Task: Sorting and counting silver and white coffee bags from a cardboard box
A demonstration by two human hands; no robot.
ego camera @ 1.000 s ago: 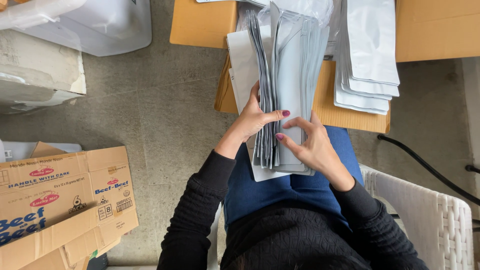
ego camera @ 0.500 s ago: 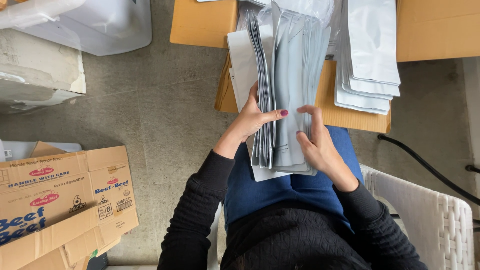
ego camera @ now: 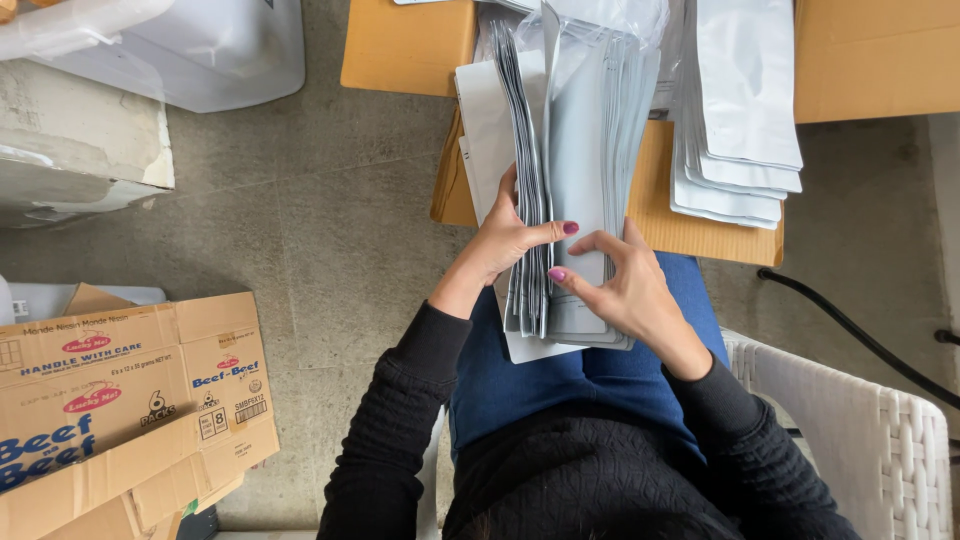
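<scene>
The floor is grey concrete and fills the left and centre of the view. A seated person in a black sweater and blue trousers occupies the lower centre; a white wicker seat shows at the lower right.

Flat brown cardboard lies at the top of the view, with a further sheet extending to the upper right corner. A printed carton stands open at the lower left, well apart from the hands. A white plastic bin sits at the upper left, above a worn white block.

A pile of flat silver-white pouches rests on the cardboard to the right. A black cable runs across the floor at the right edge.

The stack of the same pouches stands on edge over the lap, its lower end on the thighs, its upper end reaching toward the cardboard. It sits between both hands.

The left hand closes its grip on the left part of the stack, thumb laid across the pouch edges. The right hand supports the right part from the side, grip closed on the pouches, with the forefinger bent against the front faces. The two thumbs lie near each other at the split in the stack.
</scene>
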